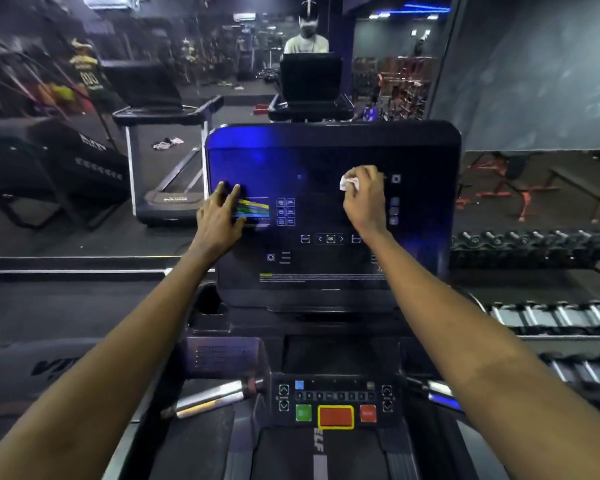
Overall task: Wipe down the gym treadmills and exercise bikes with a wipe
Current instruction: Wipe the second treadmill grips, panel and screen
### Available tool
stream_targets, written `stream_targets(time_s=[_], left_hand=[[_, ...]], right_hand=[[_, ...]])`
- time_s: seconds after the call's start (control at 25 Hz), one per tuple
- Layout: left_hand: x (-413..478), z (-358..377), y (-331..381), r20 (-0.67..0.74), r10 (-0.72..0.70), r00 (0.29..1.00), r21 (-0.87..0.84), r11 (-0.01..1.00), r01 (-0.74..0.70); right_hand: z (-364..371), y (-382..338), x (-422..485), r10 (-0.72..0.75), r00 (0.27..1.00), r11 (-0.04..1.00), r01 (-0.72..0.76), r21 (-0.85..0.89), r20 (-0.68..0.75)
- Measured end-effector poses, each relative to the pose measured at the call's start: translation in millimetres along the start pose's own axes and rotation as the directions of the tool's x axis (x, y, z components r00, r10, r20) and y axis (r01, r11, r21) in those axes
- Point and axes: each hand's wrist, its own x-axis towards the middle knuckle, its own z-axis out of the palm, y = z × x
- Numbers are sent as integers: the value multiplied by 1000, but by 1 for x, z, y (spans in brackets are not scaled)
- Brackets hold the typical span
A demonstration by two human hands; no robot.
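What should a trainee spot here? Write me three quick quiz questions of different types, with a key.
1. True or false: the left hand grips the wipe.
2. Where is the left hand? A) fingers on the console screen B) hanging at the side C) out of view.
3. Fill in: the large yellow-bordered button is ____.
Key: 1 false, the right hand grips it; 2 A; 3 red.

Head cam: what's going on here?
A person is wiping a treadmill console. The right hand grips a crumpled white wipe and presses it against the console's upper right. The left hand rests on the console's left side with its fingers spread. Neither hand is on the lower button panel.
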Motion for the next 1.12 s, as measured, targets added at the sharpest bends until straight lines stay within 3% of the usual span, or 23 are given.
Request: stream_targets(time_s=[0.12,0.28,0.48,0.64,0.72,0.84,0.92,1.12], left_hand=[[7,-1,-21,4,59,998,22,998,-59],[5,5,-34,-59,156,986,30,988,-155],[5,10,-54,-85,228,970,50,973,-225],[5,14,-66,-92,254,963,-4,967,-255],[6,14,-70,-87,271,959,-16,962,-273],[7,12,-75,-73,283,956,-23,958,-285],[7,13,-78,-69,273,960,-40,960,-276],[7,20,-83,-81,253,964,-53,965,-258]], right_hand=[[17,-18,-11,8,1000,999,-7,-32,8],[48,-41,-25,-153,956,970,193,-146,250],[71,-67,-26,-63,960,978,114,-176,271],[96,-88,-31,-250,855,904,374,-207,454],[100,-92,-21,-259,872,891,382,-246,415],[105,-101,-2,-144,951,929,225,-293,273],[116,-114,1,-94,964,940,169,-298,249],[135,-136,12,-286,861,866,420,-272,420]])
